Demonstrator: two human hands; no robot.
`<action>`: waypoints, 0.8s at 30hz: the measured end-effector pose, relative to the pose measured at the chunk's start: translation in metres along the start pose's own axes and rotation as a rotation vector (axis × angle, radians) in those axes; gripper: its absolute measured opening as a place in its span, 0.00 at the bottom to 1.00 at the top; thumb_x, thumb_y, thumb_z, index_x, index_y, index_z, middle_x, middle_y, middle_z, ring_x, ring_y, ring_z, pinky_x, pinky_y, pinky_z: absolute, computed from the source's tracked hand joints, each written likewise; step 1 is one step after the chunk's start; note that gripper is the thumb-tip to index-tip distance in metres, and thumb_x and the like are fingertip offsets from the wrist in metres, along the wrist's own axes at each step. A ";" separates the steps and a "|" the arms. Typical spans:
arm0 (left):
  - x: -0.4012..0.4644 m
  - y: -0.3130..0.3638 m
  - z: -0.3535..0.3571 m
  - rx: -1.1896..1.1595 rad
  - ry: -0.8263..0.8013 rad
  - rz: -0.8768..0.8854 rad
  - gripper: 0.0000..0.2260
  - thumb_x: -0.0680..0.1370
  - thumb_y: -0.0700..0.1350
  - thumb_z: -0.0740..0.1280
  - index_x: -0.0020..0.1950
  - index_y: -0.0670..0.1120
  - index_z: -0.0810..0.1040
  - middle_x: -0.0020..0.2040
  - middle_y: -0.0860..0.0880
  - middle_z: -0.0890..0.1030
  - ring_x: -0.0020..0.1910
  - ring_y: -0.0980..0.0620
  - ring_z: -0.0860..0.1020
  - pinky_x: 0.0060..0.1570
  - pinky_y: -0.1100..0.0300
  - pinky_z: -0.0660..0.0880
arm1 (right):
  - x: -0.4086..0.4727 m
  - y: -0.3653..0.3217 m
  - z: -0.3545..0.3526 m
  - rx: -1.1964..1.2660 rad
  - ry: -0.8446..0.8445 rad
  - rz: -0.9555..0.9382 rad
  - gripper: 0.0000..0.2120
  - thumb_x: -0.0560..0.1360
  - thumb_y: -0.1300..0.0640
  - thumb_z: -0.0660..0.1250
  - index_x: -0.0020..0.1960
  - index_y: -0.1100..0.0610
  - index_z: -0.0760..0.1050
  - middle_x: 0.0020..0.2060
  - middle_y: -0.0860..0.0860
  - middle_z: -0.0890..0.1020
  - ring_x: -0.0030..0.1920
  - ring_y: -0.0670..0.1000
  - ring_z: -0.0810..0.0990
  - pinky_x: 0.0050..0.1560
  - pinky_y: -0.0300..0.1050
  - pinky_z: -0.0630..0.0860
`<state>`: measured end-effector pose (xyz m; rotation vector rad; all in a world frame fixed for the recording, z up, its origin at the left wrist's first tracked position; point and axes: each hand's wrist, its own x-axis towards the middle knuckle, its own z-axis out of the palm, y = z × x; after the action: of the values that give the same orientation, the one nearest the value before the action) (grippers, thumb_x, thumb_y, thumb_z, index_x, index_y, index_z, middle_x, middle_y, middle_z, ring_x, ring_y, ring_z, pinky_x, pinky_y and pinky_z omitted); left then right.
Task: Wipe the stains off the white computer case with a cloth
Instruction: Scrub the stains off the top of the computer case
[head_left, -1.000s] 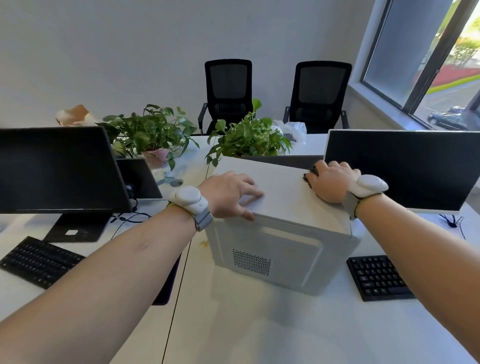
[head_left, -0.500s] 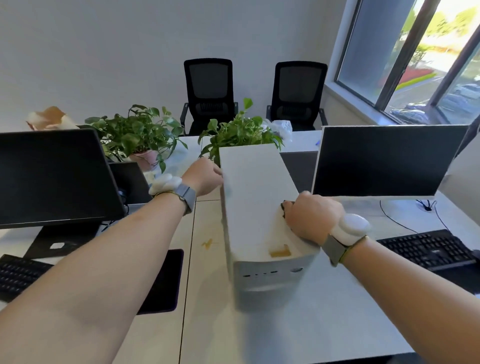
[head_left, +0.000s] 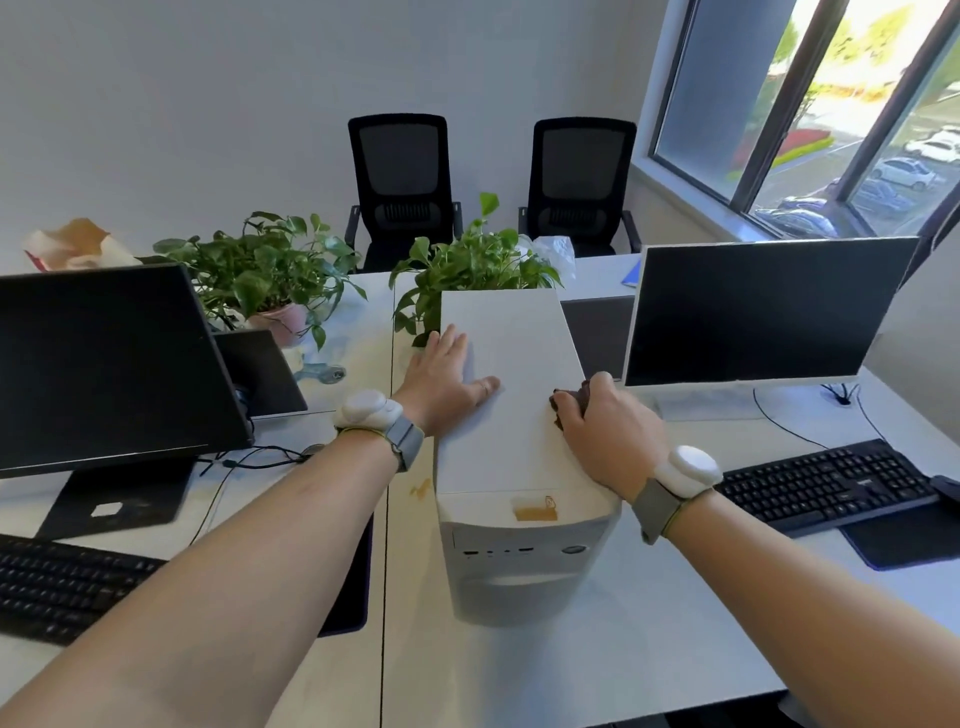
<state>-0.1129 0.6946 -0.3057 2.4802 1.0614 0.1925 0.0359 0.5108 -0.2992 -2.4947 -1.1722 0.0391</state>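
White computer case (head_left: 511, 395) is steadied on the tabletop (head_left: 649, 649) by the flat, spread left hand (head_left: 447, 376); a dark cloth (head_left: 571, 402) is pinched in the right hand's (head_left: 605, 431) curled grip.

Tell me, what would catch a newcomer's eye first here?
The white computer case standing upright mid-desk, front toward the camera, with a yellowish stain near its top front edge. The left hand rests flat on its top, and the right hand grips a dark cloth there.
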 end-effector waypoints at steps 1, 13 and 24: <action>0.003 -0.002 0.002 0.008 0.015 -0.003 0.45 0.72 0.69 0.54 0.79 0.40 0.58 0.83 0.44 0.52 0.82 0.44 0.48 0.78 0.40 0.51 | 0.000 0.000 0.001 0.019 0.006 -0.005 0.18 0.82 0.38 0.55 0.49 0.54 0.66 0.36 0.49 0.77 0.35 0.54 0.78 0.38 0.49 0.76; 0.024 0.006 0.005 0.127 0.145 -0.019 0.29 0.80 0.62 0.60 0.70 0.41 0.67 0.76 0.42 0.64 0.76 0.42 0.58 0.73 0.40 0.59 | 0.040 0.008 0.003 0.095 -0.017 -0.103 0.18 0.83 0.40 0.57 0.50 0.55 0.65 0.40 0.50 0.77 0.37 0.54 0.76 0.36 0.48 0.67; -0.004 0.006 -0.003 0.093 0.092 -0.054 0.22 0.82 0.56 0.62 0.64 0.39 0.67 0.70 0.41 0.64 0.69 0.38 0.62 0.69 0.42 0.62 | 0.034 0.004 -0.007 0.111 -0.097 -0.189 0.18 0.83 0.40 0.57 0.54 0.57 0.68 0.43 0.52 0.79 0.42 0.56 0.78 0.42 0.50 0.73</action>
<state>-0.1127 0.6889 -0.3007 2.5431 1.1985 0.2482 0.0623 0.5321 -0.2893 -2.2993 -1.4004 0.1705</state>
